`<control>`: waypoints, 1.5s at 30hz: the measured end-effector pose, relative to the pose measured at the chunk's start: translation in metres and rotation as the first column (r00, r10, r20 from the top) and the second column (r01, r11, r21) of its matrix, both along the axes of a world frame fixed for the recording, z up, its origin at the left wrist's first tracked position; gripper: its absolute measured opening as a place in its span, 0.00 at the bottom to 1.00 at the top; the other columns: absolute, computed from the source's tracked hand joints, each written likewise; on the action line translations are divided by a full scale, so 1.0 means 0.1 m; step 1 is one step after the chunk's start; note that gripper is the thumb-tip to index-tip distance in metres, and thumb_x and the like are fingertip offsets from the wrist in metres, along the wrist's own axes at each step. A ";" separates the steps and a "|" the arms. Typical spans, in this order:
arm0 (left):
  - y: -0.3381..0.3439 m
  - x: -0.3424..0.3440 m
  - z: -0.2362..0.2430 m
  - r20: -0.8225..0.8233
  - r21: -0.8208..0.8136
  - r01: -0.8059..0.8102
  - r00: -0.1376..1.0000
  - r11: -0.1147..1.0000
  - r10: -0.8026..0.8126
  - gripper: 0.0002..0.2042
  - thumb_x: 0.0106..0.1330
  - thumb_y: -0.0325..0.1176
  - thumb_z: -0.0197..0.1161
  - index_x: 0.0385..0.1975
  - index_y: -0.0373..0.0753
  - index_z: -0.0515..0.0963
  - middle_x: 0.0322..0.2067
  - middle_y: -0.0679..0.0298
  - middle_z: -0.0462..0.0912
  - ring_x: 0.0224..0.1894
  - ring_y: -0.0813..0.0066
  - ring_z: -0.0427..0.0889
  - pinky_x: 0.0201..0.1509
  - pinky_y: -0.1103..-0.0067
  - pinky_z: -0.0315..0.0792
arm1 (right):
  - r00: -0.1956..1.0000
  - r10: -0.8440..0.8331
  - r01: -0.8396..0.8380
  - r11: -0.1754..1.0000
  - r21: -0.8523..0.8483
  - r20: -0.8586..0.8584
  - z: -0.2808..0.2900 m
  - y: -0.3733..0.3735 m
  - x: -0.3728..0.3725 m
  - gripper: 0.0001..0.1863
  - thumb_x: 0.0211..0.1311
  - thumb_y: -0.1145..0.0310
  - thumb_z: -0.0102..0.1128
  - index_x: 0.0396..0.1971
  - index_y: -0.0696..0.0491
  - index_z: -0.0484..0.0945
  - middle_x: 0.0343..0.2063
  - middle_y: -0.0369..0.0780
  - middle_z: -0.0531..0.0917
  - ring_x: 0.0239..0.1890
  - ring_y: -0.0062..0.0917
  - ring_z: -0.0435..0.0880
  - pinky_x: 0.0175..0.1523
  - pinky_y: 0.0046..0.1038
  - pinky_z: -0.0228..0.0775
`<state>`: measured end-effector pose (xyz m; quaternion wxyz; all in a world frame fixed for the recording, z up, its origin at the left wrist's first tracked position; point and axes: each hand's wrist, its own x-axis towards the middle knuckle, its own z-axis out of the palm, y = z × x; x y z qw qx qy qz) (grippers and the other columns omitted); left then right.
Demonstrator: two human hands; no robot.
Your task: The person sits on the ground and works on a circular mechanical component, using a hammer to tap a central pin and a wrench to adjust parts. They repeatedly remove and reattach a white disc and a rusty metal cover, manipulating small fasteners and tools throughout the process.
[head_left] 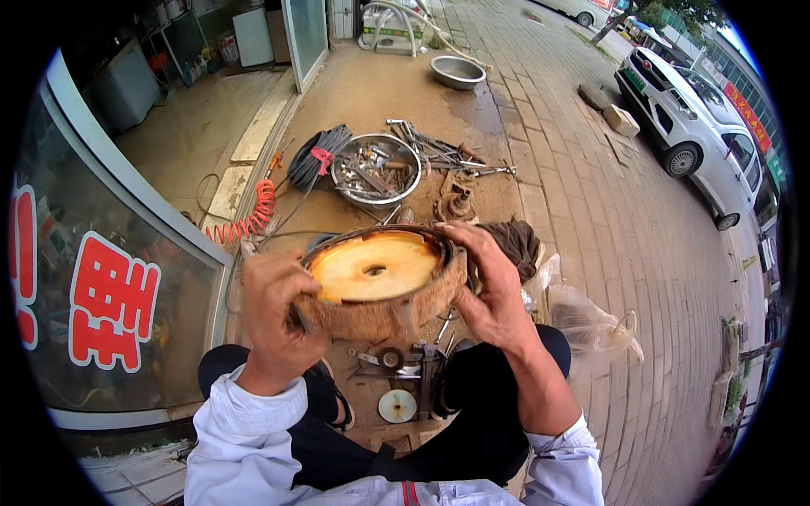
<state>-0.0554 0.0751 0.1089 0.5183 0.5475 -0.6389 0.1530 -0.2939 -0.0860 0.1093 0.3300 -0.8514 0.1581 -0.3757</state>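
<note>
Between my two hands I hold up a rusty round metal housing (384, 314), tilted so its open face shows. Inside it lies a yellowish disc (354, 263) with a small hole at its centre. My left hand (278, 308) grips the housing's left side, fingers curled over the edge. On the opposite side, my right hand (489, 287) clasps the rim with the fingers on top and the thumb lower down. Below, on the ground between my feet, are a pale disc (397, 406) with a centre hole and a dark metal clamp-like tool (429, 371).
Ahead stands a metal basin (405, 190) of tools and parts, beside a dark coiled cable (316, 160) and a red coiled hose (253, 215). Wrenches (447, 156), a brown cloth (513, 246) and a clear plastic bag (591, 325) lie rightward. A glass door (126, 278) borders my left.
</note>
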 end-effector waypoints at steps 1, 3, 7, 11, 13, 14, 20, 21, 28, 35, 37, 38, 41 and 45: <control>-0.04 0.00 -0.02 -0.057 0.056 -0.028 0.998 0.998 0.031 0.21 0.49 0.25 0.75 0.44 0.38 0.77 0.42 0.56 0.77 0.44 0.56 0.79 0.57 0.61 0.80 | 1.000 -0.007 0.007 1.000 0.013 -0.004 -0.05 -0.06 0.02 0.32 0.59 0.75 0.68 0.65 0.58 0.72 0.62 0.51 0.78 0.66 0.47 0.77 0.70 0.38 0.68; -0.11 0.00 -0.08 -0.164 0.187 -0.080 0.980 0.979 0.111 0.23 0.50 0.22 0.75 0.48 0.35 0.77 0.45 0.55 0.79 0.46 0.56 0.81 0.57 0.63 0.80 | 0.999 -0.025 0.029 0.983 0.179 -0.024 -0.08 -0.12 0.10 0.28 0.62 0.68 0.71 0.61 0.60 0.75 0.57 0.51 0.81 0.57 0.42 0.83 0.62 0.37 0.75; -0.46 0.13 -0.19 -0.682 0.277 0.171 0.728 0.945 0.068 0.29 0.55 0.20 0.76 0.58 0.27 0.73 0.53 0.51 0.81 0.53 0.60 0.83 0.57 0.70 0.80 | 1.000 -0.016 0.004 0.816 0.578 0.015 -0.23 -0.31 0.35 0.26 0.69 0.60 0.69 0.53 0.69 0.78 0.36 0.44 0.86 0.41 0.28 0.85 0.47 0.31 0.78; -0.73 0.40 -0.24 -0.724 0.469 0.303 0.670 0.829 0.165 0.36 0.58 0.25 0.78 0.65 0.22 0.67 0.57 0.46 0.80 0.54 0.63 0.84 0.56 0.72 0.81 | 0.977 -0.111 0.208 0.707 0.676 -0.184 -0.43 -0.43 0.45 0.23 0.69 0.59 0.68 0.39 0.70 0.83 0.26 0.39 0.82 0.29 0.20 0.75 0.34 0.29 0.69; -0.81 0.47 -0.32 -0.774 0.527 0.402 0.592 0.749 0.226 0.37 0.59 0.26 0.77 0.66 0.22 0.66 0.57 0.45 0.80 0.52 0.62 0.85 0.52 0.71 0.83 | 0.965 -0.128 0.258 0.611 0.749 -0.228 -0.50 -0.41 0.48 0.21 0.70 0.59 0.68 0.36 0.68 0.83 0.25 0.37 0.81 0.28 0.19 0.74 0.32 0.27 0.66; -0.83 0.53 -0.36 -0.783 0.554 0.449 0.567 0.701 0.255 0.37 0.60 0.27 0.77 0.67 0.21 0.66 0.57 0.45 0.80 0.52 0.63 0.86 0.50 0.70 0.83 | 0.963 -0.110 0.265 0.567 0.780 -0.247 -0.55 -0.41 0.49 0.21 0.70 0.58 0.68 0.37 0.66 0.83 0.26 0.37 0.81 0.28 0.18 0.75 0.32 0.26 0.67; -0.88 0.57 -0.66 -0.723 0.676 0.450 0.557 0.583 0.408 0.28 0.65 0.25 0.71 0.62 0.18 0.69 0.50 0.45 0.84 0.46 0.65 0.86 0.46 0.74 0.81 | 0.947 -0.068 0.313 0.410 0.857 -0.314 -0.91 -0.31 0.55 0.18 0.69 0.59 0.69 0.38 0.63 0.81 0.26 0.37 0.79 0.25 0.20 0.74 0.29 0.26 0.66; -0.88 0.60 -0.72 -0.703 0.701 0.446 0.564 0.556 0.434 0.27 0.67 0.26 0.69 0.62 0.18 0.69 0.49 0.46 0.84 0.45 0.65 0.86 0.45 0.73 0.81 | 0.941 -0.069 0.330 0.406 0.852 -0.331 -0.93 -0.30 0.56 0.20 0.69 0.60 0.68 0.38 0.66 0.82 0.26 0.38 0.80 0.26 0.21 0.75 0.31 0.28 0.66; -0.97 0.64 -0.96 -0.672 0.737 0.503 0.618 0.452 0.408 0.25 0.71 0.28 0.62 0.65 0.23 0.71 0.51 0.53 0.83 0.46 0.70 0.85 0.42 0.73 0.80 | 0.908 -0.077 0.404 0.430 0.808 -0.412 -1.28 -0.36 0.57 0.24 0.68 0.57 0.68 0.29 0.69 0.80 0.23 0.41 0.79 0.25 0.24 0.75 0.30 0.34 0.66; -1.01 0.68 -1.34 -0.615 0.772 0.415 0.678 0.481 0.403 0.22 0.68 0.27 0.60 0.60 0.21 0.74 0.51 0.48 0.84 0.51 0.64 0.84 0.54 0.71 0.76 | 0.862 -0.081 0.483 0.431 0.762 -0.501 -1.58 -0.39 0.59 0.26 0.64 0.54 0.70 0.26 0.67 0.78 0.24 0.45 0.80 0.28 0.28 0.77 0.34 0.39 0.69; -1.04 0.65 -1.41 -0.584 0.791 0.385 0.705 0.475 0.403 0.22 0.68 0.26 0.60 0.59 0.20 0.75 0.51 0.48 0.84 0.51 0.63 0.84 0.56 0.71 0.75 | 0.843 -0.091 0.511 0.443 0.737 -0.530 -1.68 -0.41 0.56 0.27 0.64 0.53 0.70 0.27 0.68 0.79 0.25 0.48 0.82 0.30 0.31 0.80 0.37 0.40 0.71; -1.05 0.63 -1.43 -0.568 0.802 0.375 0.720 0.465 0.399 0.22 0.68 0.26 0.60 0.60 0.20 0.74 0.52 0.49 0.83 0.51 0.65 0.83 0.56 0.72 0.76 | 0.832 -0.102 0.527 0.450 0.721 -0.545 -1.74 -0.41 0.55 0.27 0.64 0.53 0.69 0.28 0.69 0.79 0.26 0.49 0.83 0.32 0.33 0.81 0.39 0.41 0.72; -1.07 0.64 -1.55 -0.574 0.796 0.401 0.739 0.454 0.354 0.22 0.69 0.25 0.59 0.61 0.19 0.73 0.52 0.49 0.83 0.51 0.66 0.83 0.56 0.74 0.76 | 0.803 -0.124 0.565 0.471 0.677 -0.583 -1.84 -0.41 0.56 0.28 0.64 0.53 0.69 0.31 0.70 0.80 0.29 0.53 0.85 0.37 0.37 0.85 0.44 0.42 0.73; -1.06 0.60 -1.52 -0.528 0.826 0.354 0.757 0.438 0.384 0.21 0.69 0.24 0.58 0.60 0.19 0.74 0.53 0.48 0.83 0.53 0.65 0.83 0.58 0.73 0.75 | 0.788 -0.068 0.568 0.463 0.680 -0.612 -1.71 -0.38 0.58 0.29 0.63 0.53 0.68 0.36 0.72 0.81 0.36 0.57 0.86 0.42 0.41 0.87 0.48 0.42 0.74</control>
